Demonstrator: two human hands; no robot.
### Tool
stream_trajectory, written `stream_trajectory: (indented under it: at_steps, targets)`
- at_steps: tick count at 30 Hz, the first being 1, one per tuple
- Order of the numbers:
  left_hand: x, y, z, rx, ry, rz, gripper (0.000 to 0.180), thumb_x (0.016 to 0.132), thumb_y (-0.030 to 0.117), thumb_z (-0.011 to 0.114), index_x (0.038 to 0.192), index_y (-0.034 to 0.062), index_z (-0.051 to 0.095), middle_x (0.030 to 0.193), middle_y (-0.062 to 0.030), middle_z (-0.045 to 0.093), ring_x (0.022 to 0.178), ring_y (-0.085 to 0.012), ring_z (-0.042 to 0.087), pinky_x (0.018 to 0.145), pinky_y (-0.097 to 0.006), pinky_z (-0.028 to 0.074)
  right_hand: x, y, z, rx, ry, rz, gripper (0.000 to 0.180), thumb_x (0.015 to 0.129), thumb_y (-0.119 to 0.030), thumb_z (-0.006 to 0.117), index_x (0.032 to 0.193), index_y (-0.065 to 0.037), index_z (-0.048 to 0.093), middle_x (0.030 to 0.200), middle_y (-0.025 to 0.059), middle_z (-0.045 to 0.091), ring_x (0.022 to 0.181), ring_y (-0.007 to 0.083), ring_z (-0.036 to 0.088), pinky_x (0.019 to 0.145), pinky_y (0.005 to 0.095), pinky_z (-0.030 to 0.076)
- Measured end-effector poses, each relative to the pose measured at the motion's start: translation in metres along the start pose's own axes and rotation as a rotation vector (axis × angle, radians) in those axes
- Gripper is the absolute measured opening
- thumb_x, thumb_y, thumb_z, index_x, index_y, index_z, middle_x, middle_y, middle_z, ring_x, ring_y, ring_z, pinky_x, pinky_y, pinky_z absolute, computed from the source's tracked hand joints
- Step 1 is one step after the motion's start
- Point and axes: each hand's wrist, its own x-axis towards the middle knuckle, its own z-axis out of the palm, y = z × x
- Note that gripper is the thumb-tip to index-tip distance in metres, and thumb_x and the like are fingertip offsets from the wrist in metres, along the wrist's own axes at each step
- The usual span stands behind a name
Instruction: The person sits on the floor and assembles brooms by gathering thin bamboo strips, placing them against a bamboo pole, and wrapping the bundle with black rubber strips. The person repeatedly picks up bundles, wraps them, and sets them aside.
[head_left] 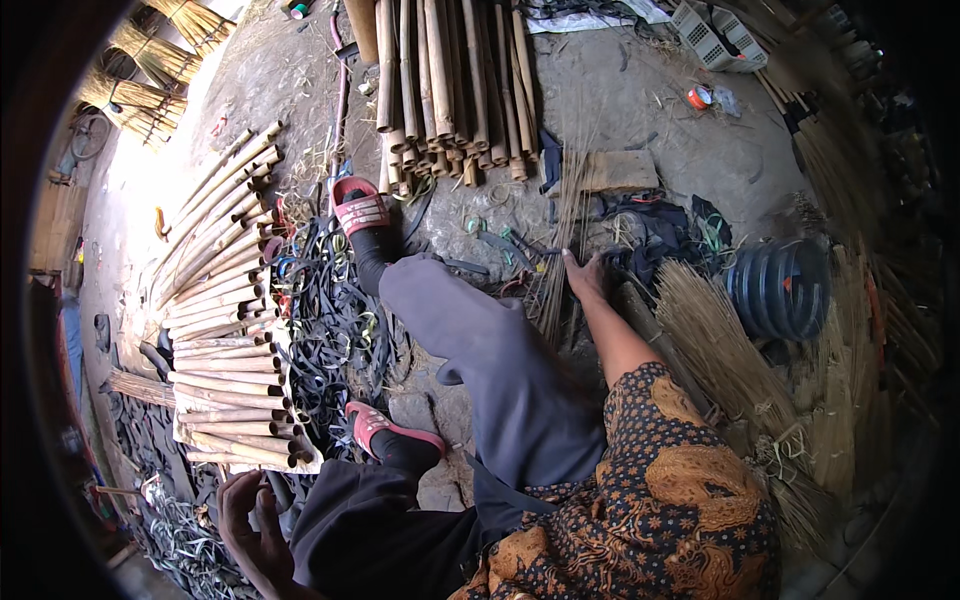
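My right hand (588, 275) is closed around a loose bundle of thin, stiff palm-rib sticks (568, 215). The sticks stand roughly upright, their far ends fanning out toward the bamboo poles, and are slightly blurred. At the lower left, my left hand (250, 530) has its fingers curved and apart, with nothing visible in it. It is beside my knee, close to the near end of a row of cut bamboo tubes (230, 390) on a pale sheet. Dark rubber strips (345, 320) are heaped between that row and my legs.
A stack of longer bamboo poles (450, 70) is ahead. To the right are a tied stick broom head (725, 350), a blue plastic water jug (780, 290), dark cloth (665, 230) and a wooden board (605, 171). A white plastic basket (715, 38) stands at the far right.
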Motion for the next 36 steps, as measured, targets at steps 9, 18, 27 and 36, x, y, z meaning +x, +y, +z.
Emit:
stream_trajectory:
  at_steps: [9, 18, 27, 36]
  targets:
    - [0.005, -0.006, 0.007, -0.138, -0.065, -0.114, 0.018, 0.098, 0.007, 0.062, 0.113, -0.0027, 0.064, 0.106, -0.0095, 0.063, 0.098, -0.0165, 0.064, 0.09, -0.03, 0.05, 0.036, -0.03, 0.079, 0.166, 0.141, -0.083, 0.101, 0.077, -0.044, 0.086, 0.149, 0.007, 0.037, 0.148, 0.0322, 0.046, 0.141, 0.0428, 0.044, 0.118, 0.0449, 0.037]
    - [0.011, 0.0, 0.01, -0.08, -0.066, -0.079, 0.019, 0.1, 0.013, 0.063, 0.111, -0.0025, 0.066, 0.103, -0.0104, 0.065, 0.089, -0.0154, 0.067, 0.082, -0.029, 0.052, -0.003, -0.05, 0.018, 0.148, 0.281, -0.172, 0.035, 0.101, -0.026, 0.055, 0.127, -0.002, 0.054, 0.105, 0.0298, 0.069, 0.1, 0.0522, 0.065, 0.086, 0.0545, 0.054]
    - [0.015, 0.016, 0.011, -0.004, -0.069, -0.001, 0.022, 0.096, 0.015, 0.067, 0.111, -0.0019, 0.068, 0.098, -0.0126, 0.067, 0.081, -0.0203, 0.067, 0.075, -0.032, 0.051, 0.011, -0.043, -0.033, -0.035, 0.293, -0.304, 0.06, 0.096, -0.041, 0.063, 0.136, 0.002, 0.05, 0.119, 0.0318, 0.066, 0.11, 0.049, 0.064, 0.094, 0.055, 0.051]
    - [0.03, 0.029, 0.01, -0.058, -0.063, 0.084, 0.019, 0.099, 0.009, 0.065, 0.114, -0.0022, 0.068, 0.102, -0.0124, 0.07, 0.09, -0.0194, 0.068, 0.084, -0.032, 0.053, -0.034, 0.019, -0.089, -0.006, 0.13, -0.533, 0.052, 0.095, -0.033, 0.069, 0.133, 0.002, 0.06, 0.123, 0.0262, 0.069, 0.117, 0.0407, 0.065, 0.098, 0.0471, 0.05]
